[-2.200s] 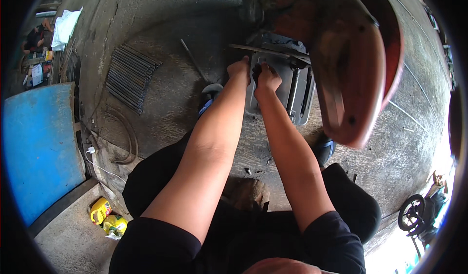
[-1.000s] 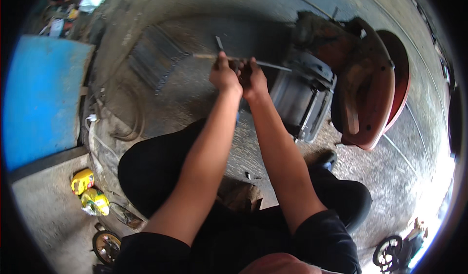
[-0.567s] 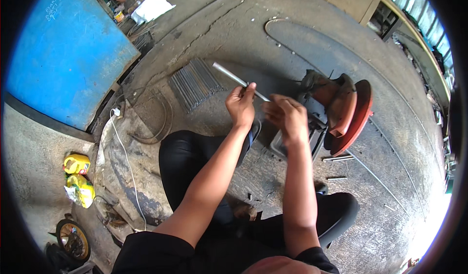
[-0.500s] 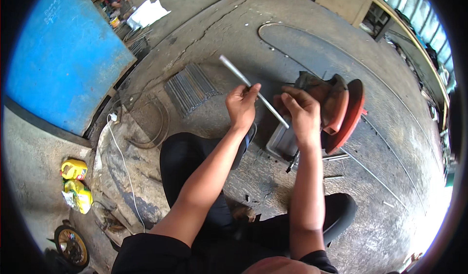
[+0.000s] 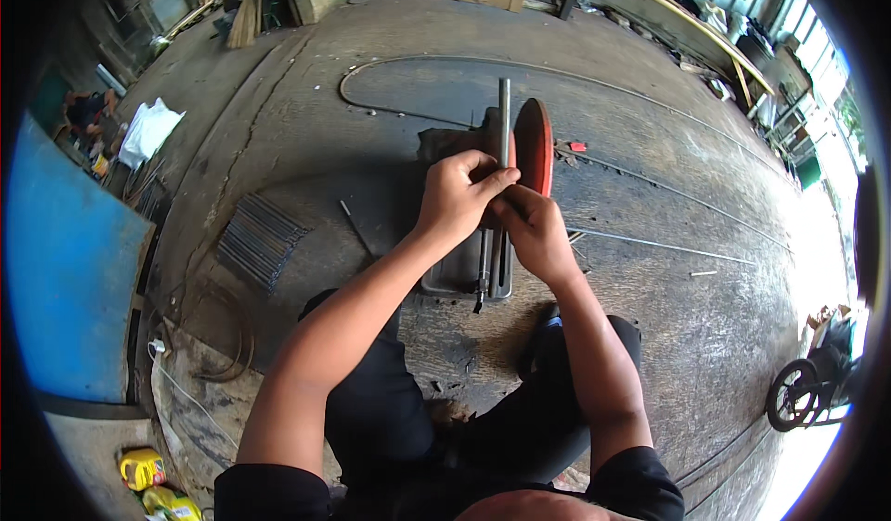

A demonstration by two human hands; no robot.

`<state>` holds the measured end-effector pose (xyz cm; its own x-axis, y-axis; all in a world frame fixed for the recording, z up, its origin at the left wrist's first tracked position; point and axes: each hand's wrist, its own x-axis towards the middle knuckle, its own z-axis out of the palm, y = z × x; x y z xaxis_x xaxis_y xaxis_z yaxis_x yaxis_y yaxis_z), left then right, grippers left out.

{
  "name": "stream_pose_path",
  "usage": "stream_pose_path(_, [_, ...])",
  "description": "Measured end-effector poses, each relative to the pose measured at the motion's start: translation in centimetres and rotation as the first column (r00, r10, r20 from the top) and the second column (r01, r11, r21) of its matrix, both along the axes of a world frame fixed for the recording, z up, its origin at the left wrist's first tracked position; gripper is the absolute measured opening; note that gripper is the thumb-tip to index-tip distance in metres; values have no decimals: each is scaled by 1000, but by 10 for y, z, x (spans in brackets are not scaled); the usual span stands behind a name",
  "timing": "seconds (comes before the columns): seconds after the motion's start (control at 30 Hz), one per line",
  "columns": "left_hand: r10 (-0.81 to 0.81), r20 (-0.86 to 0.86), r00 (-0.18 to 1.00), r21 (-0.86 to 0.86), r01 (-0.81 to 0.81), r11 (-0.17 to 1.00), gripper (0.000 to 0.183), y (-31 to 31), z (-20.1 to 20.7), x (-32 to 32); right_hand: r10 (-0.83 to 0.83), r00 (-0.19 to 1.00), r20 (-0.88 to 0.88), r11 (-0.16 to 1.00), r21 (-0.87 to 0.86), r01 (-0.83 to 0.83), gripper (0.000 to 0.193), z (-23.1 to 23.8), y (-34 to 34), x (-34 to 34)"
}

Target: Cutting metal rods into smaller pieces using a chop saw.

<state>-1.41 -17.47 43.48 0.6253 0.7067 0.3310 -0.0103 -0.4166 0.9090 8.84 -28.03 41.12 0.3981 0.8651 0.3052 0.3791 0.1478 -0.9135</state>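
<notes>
rod: thin steel rod (image 5: 504, 117), held upright in front of the chop saw's red blade guard (image 5: 534, 145)
left hand (image 5: 459, 196): grip clenched on rod, thumb and fingers pinching it
right hand (image 5: 535, 233): grip closed on rod just below the left, hands touching
saw base: grey tray (image 5: 464, 270) on concrete floor (image 5: 650, 289)
nearby: bundle of cut rods (image 5: 260, 243) left, blue panel (image 5: 65, 280) far left

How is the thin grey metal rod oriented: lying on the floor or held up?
Held up. Left hand and right hand grip the thin grey metal rod, which points away beside the red-guarded cut-off saw.
</notes>
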Motion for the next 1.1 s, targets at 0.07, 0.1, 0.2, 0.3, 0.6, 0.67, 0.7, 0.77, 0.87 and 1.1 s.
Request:
stream_pose_path(0.07, [-70,111,991,-154,87,984,27,4,-11,7,14,999,-50,999,-49,-16,21,-5,-2,8])
stream_pose_path(0.1, [-147,127,981,-225,173,959,25,7,-15,10,37,996,-85,997,-69,-43,19,-1,-3,11])
stream_pose_path(0.2, [-230,163,959,-179,258,949,23,13,-21,19,43,992,-120,991,-121,-58,18,1,-4,20])
stream_pose_path(0.3, [-259,160,953,-255,293,922,24,19,-20,30,59,971,-231,986,-141,-93,18,9,-2,27])
stream_pose_path(0.6, [-149,217,965,-67,167,984,30,27,-26,45,87,801,-592,972,-125,-197,23,10,15,44])
stream_pose_path(0.67, [-152,259,954,-138,192,972,30,30,-28,47,113,707,-698,977,-52,-207,23,9,19,45])
stream_pose_path(0.7, [-156,304,940,-191,221,956,32,32,-28,48,108,673,-732,984,-18,-178,23,13,21,44])
stream_pose_path(0.77, [-213,298,930,-227,286,931,31,35,-26,45,140,606,-783,987,60,-150,23,14,26,45])
stream_pose_path(0.87, [-305,293,906,-283,387,878,30,39,-26,44,240,451,-860,970,230,-76,21,14,31,48])
stream_pose_path(1.1, [-335,299,894,-117,383,916,35,31,-28,48,185,273,-944,952,241,190,16,8,34,58])
